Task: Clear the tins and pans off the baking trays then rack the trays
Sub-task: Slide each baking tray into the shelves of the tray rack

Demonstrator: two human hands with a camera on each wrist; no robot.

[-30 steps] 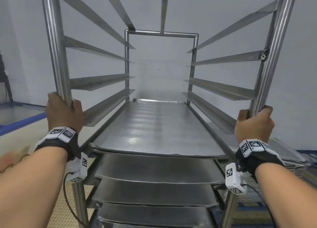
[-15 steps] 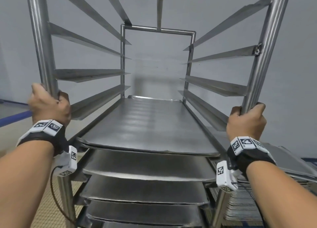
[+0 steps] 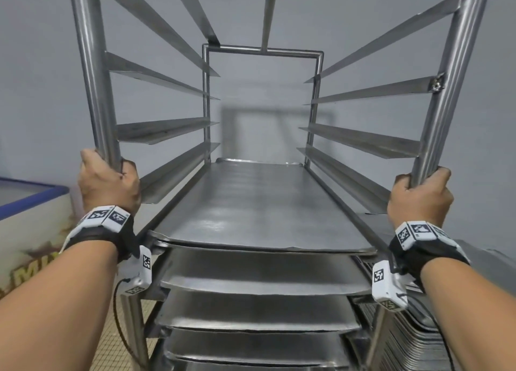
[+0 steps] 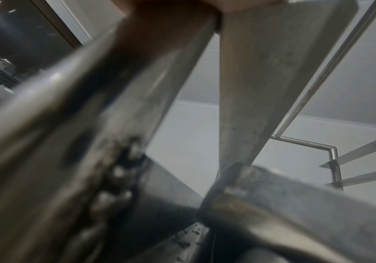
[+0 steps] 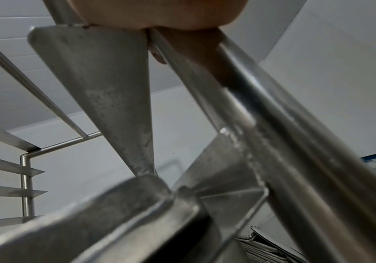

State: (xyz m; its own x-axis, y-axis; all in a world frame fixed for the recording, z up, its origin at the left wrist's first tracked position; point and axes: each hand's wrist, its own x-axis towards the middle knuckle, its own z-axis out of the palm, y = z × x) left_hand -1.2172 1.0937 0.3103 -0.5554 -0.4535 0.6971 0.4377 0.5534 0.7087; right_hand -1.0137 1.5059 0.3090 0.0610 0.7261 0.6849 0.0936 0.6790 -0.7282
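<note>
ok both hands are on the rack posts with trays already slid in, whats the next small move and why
Probably roll the rack a little further into place beside the stack of trays at its right. The left hand and right hand each grip a front post, a hold for steering, and the upper rails above the top racked tray are free.

Commercial bakery kitchen, steel tray rack point(image 3: 106, 97), stacked baking trays point(image 3: 259, 206)
</note>
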